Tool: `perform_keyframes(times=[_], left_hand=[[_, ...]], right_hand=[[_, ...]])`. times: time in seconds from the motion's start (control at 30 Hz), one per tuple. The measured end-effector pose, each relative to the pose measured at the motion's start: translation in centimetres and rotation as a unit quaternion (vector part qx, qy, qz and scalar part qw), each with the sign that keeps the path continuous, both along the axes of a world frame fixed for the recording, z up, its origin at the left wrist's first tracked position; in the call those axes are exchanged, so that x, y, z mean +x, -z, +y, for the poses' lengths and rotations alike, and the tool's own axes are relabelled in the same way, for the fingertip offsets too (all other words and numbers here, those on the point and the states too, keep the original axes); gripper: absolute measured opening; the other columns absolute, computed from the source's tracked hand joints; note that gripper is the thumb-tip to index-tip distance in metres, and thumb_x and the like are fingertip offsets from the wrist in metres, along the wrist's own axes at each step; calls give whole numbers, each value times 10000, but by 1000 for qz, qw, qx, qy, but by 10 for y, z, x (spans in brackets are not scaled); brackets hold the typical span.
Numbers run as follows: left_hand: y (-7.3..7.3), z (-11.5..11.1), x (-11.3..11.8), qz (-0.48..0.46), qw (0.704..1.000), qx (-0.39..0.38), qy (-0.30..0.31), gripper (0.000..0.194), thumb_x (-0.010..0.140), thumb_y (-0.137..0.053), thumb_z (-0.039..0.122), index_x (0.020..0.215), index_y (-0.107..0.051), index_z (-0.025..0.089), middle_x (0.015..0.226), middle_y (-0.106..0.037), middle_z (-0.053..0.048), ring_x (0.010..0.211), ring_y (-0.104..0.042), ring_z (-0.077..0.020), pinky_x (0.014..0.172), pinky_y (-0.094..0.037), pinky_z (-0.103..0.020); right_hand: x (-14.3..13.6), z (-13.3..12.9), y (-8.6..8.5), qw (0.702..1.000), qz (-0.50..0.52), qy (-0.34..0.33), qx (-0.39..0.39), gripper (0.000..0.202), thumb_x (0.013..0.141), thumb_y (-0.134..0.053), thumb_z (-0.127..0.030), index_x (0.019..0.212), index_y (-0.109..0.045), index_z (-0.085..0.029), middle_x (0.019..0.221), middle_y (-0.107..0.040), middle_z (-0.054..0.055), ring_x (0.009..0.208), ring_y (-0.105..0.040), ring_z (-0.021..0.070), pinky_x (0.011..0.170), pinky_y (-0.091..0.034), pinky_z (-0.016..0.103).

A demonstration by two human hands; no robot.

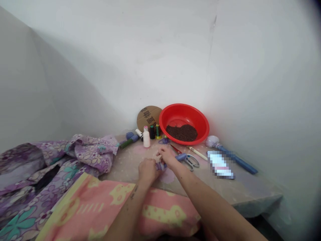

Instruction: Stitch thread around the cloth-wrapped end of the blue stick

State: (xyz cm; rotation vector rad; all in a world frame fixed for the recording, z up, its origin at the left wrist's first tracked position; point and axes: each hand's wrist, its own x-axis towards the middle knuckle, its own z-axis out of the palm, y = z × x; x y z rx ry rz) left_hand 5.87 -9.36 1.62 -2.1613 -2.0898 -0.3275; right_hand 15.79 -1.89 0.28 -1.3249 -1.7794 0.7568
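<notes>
My left hand (147,169) is closed around a small bundle of purple patterned cloth (160,165) over the table. Close beside it, my right hand (166,156) has its fingers bent together at the top of the same bundle; whether they pinch cloth or thread is too small to tell. A blue handle (181,157) sticks out from the bundle to the right, under my right wrist. Scissors (192,162) with grey grips lie just right of that handle.
A red basin (204,129) with dark grains leans at the back beside a cardboard disc (147,117). Thread spools (146,139) stand left of it. A blue-handled stick with a wrapped head (242,163) lies right. Floral cloth (95,155) covers the left; pink-yellow cloth (110,197) lies in front.
</notes>
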Motion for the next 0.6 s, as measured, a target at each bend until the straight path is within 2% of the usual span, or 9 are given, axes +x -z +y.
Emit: perform_keyframes(times=[0.07,0.13,0.2,0.27,0.37,0.43,0.5,0.6], left_hand=[[-1,-1,-2,-7,1000,-8,0,453,618,-500,542,862,-610,177,851,-598,-98,818,-545,-217,677,-393,-284],[-2,-1,-4,-13,1000,-9,7,468,607,-503,561,852,-611,178,853,-596,-94,808,-546,-214,666,-392,-277],[-2,-2,-5,-15,1000,-6,14,472,608,-494,572,842,-613,180,854,-595,-91,805,-545,-214,662,-392,-277],[-3,-2,-7,-14,1000,-12,14,473,609,-486,579,838,-614,186,861,-594,-87,806,-545,-213,667,-393,-278],[-4,-1,-8,-15,999,-28,11,474,593,-495,584,840,-614,198,874,-593,-77,812,-546,-209,680,-393,-276],[-4,0,-9,-15,999,-30,17,462,585,-503,580,838,-613,210,871,-594,-69,813,-546,-207,682,-393,-275],[-3,1,-10,-13,999,-26,26,450,581,-511,574,834,-613,216,864,-595,-67,806,-548,-206,673,-393,-276],[-1,3,-11,-8,999,-22,35,448,574,-517,575,829,-613,219,856,-596,-70,791,-548,-211,652,-393,-281]], right_hand=[[4,-2,-10,987,149,2,-51,160,795,-267,-233,774,-415,-178,660,-581,-4,390,-439,71,401,-369,199],[13,-4,-26,934,345,6,-89,85,776,-348,-273,753,-377,-196,565,-540,-37,357,-413,66,413,-400,213],[27,-6,-49,886,462,16,-37,126,737,-449,-307,729,-383,-200,507,-487,-66,384,-438,67,485,-443,235],[45,-7,-73,861,500,69,65,170,713,-488,-345,708,-410,-194,491,-462,-76,412,-445,67,533,-450,243],[77,-7,-102,844,430,186,263,229,733,-458,-403,702,-467,-176,507,-469,-60,498,-478,76,602,-429,235],[94,-6,-110,851,334,232,332,262,740,-447,-418,735,-505,-163,554,-506,-38,552,-498,91,628,-416,244],[104,-4,-105,878,245,234,339,287,741,-444,-422,760,-543,-153,613,-549,-10,590,-508,106,638,-406,252],[98,-5,-81,949,100,134,265,265,696,-512,-394,771,-608,-159,733,-609,26,682,-530,132,666,-395,254]])
